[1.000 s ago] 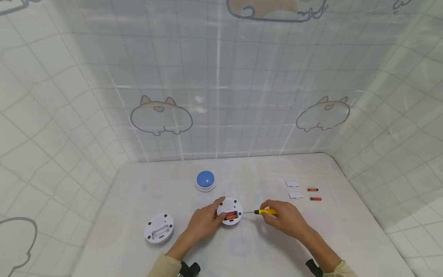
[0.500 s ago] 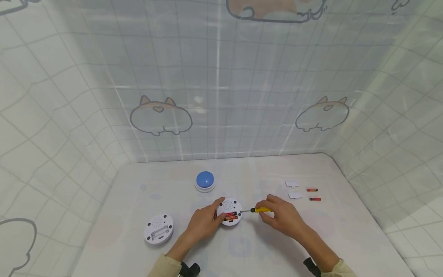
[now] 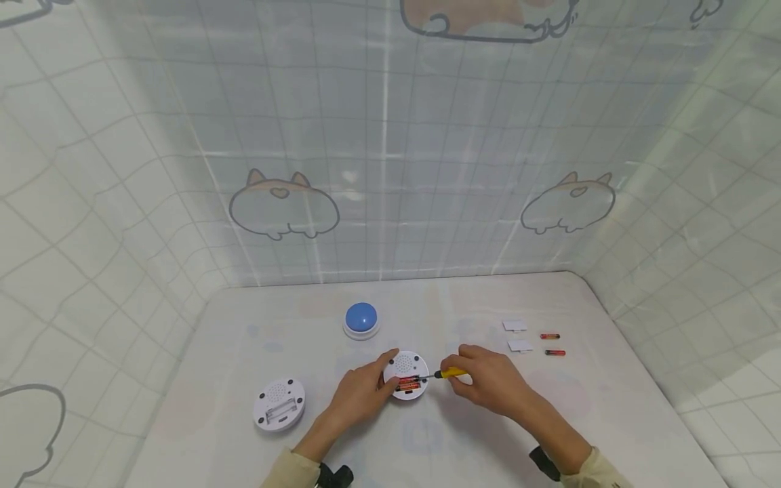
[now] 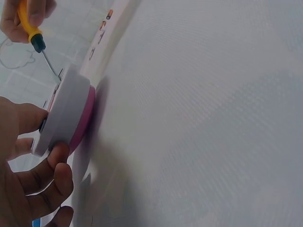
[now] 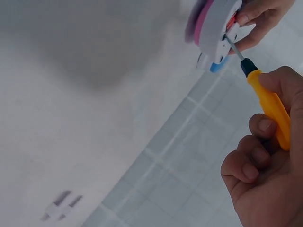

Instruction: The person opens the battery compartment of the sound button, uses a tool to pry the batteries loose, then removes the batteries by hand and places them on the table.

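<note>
My left hand (image 3: 361, 392) grips a round push button (image 3: 405, 362) turned bottom up, its thumb by the uncovered battery compartment. Two red batteries (image 3: 407, 387) lie in that compartment. Below the white base shows the pink dome (image 4: 85, 120) in the left wrist view, facing the table. Between thumb and fingers my right hand (image 3: 495, 381) holds a screwdriver (image 5: 270, 104) with a yellow handle and black collar. Its thin metal shaft (image 4: 50, 65) reaches over the base, with the tip at the right end of the compartment, beside the batteries.
A second white push button (image 3: 278, 405) lies bottom up at the left, its battery compartment bare. Behind stands an upright blue-domed button (image 3: 361, 317). Two white covers (image 3: 520, 346) and two loose batteries (image 3: 555, 352) lie at the right. A patterned curtain (image 3: 427, 230) rises behind the table.
My right hand has moved left with the screwdriver, bringing the tip from just right of the base onto the compartment's right end. My left hand keeps its hold on the push button.
</note>
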### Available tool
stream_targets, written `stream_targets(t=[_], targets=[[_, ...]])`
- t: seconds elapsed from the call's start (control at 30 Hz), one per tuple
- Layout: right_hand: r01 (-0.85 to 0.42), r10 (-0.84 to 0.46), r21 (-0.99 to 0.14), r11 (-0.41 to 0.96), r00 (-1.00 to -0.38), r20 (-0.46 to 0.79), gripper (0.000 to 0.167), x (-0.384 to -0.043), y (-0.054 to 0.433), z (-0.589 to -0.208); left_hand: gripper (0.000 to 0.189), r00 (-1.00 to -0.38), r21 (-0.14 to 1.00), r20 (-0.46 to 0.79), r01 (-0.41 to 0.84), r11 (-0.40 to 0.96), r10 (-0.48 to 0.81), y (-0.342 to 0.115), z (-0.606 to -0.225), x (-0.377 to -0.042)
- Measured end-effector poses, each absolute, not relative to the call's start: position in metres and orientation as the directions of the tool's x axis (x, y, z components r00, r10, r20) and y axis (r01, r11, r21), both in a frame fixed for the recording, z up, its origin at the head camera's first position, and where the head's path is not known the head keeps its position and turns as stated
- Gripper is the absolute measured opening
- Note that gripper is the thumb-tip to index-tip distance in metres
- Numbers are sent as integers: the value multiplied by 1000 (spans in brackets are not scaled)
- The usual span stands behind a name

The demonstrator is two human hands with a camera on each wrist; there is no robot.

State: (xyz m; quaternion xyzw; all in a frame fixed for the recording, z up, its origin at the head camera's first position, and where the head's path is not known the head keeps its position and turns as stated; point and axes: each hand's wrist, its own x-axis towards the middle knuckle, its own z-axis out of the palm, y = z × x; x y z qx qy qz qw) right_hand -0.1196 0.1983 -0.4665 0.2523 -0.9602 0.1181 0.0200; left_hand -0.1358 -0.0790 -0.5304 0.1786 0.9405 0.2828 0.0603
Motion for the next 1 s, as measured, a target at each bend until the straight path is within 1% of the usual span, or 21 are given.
stream_targets(t=[0.3, 0.57, 0.77, 0.9, 1.0], targets=[[-560, -550, -118, 820, -829, 106, 21, -123, 184, -454, 56, -926, 561, -10, 307, 769, 377, -80, -531, -136], [-559, -550, -112, 822, -829, 97, 21, -125, 183, -452, 58, -921, 578, -12, 312, 754, 390, -81, -531, -136], [-525, -520, -145, 839, -851, 76, 20, -126, 189, -457, 58, -921, 576, -11, 311, 756, 388, -82, -533, -137], [-476, -481, -204, 856, -876, 24, 18, -128, 194, -462, 58, -920, 577, -4, 318, 753, 392, -82, -534, -137], [-433, -452, -277, 858, -892, -3, 19, -130, 199, -467, 58, -920, 570, -5, 318, 757, 391, -82, -534, -137]])
